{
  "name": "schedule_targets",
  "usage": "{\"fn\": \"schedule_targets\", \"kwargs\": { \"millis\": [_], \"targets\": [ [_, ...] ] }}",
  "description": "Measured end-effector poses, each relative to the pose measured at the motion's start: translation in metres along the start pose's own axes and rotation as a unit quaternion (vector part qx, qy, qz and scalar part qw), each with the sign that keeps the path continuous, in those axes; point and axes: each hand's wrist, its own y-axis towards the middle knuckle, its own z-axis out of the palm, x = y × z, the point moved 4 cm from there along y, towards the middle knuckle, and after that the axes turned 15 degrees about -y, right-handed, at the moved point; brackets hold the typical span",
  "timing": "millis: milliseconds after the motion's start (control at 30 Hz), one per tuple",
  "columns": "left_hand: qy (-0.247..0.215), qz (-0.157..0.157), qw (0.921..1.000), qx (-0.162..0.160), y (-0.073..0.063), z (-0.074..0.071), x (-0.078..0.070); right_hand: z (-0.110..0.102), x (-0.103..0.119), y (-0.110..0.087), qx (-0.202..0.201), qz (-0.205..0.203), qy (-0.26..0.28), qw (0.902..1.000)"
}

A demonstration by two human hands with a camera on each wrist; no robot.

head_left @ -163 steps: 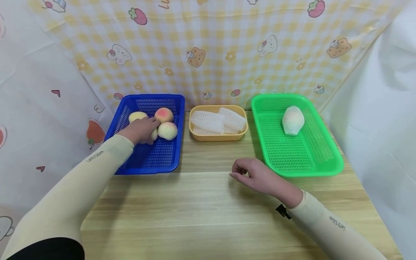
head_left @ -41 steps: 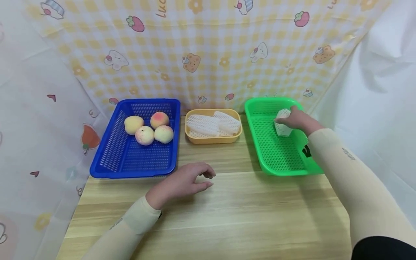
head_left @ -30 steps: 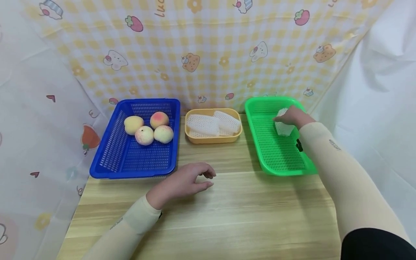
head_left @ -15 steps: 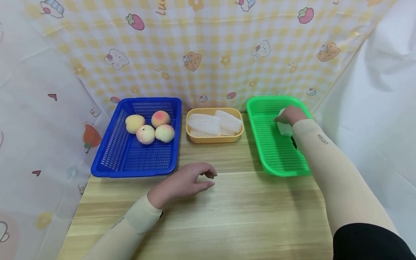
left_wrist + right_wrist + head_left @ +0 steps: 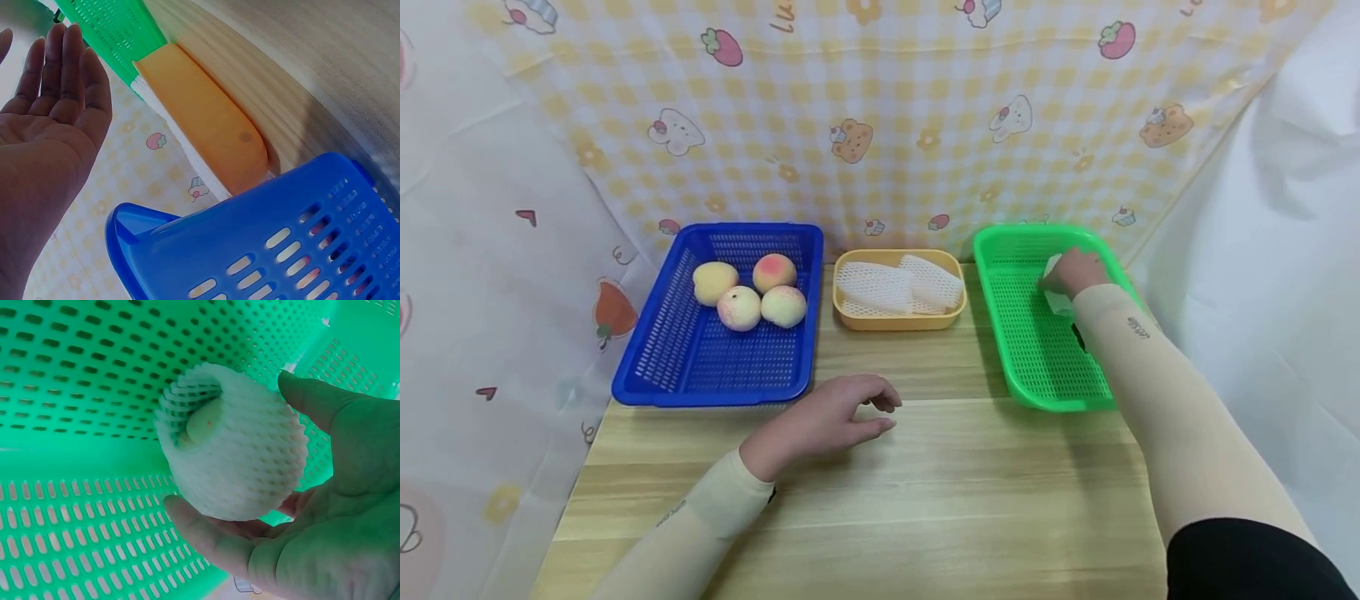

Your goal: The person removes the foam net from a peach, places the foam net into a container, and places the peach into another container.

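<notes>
In the head view, my right hand (image 5: pixel 1077 272) is inside the green basket (image 5: pixel 1000 350), over a peach in a white foam net (image 5: pixel 1058 303). The right wrist view shows thumb and fingers curled round the netted peach (image 5: pixel 240 453), whose pale skin peeks through the net's open end. My left hand (image 5: pixel 823 419) hovers over the wooden table with fingers loosely bent, holding nothing. The left wrist view has the same hand (image 5: pixel 53 125) palm in sight, fingers apart from anything. Several bare peaches (image 5: pixel 739 308) lie in the blue basket (image 5: pixel 625 387) at left.
Between the two baskets stands a small yellow-orange tray (image 5: pixel 898 323) holding white foam nets (image 5: pixel 876 287). A checked cloth (image 5: pixel 895 125) hangs behind, and white sheets (image 5: pixel 1285 250) hang at the sides. Wooden table (image 5: pixel 925 500) spreads in front.
My left hand has left the peaches in the blue basket for the table's middle. My right hand went from the table to the netted peach; lately its forearm swung left while the hand stayed there.
</notes>
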Motion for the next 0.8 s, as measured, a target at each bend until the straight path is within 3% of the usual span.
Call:
{"fn": "schedule_targets", "kwargs": {
  "millis": [200,600,800],
  "targets": [
    [-0.001,0.001,1.0,0.001,0.0,0.0,-0.001,0.008,-0.002,0.003,0.003,0.013,0.002,0.9999],
    [-0.01,-0.005,0.9999,-0.001,-0.001,0.0,0.001,0.01,-0.008,0.013,-0.014,-0.01,0.009,0.9998],
    [-0.005,-0.009,0.9999,-0.002,-0.002,-0.001,0.002,0.0,-0.002,0.008,-0.066,-0.052,0.003,0.9964]
  ]
}}
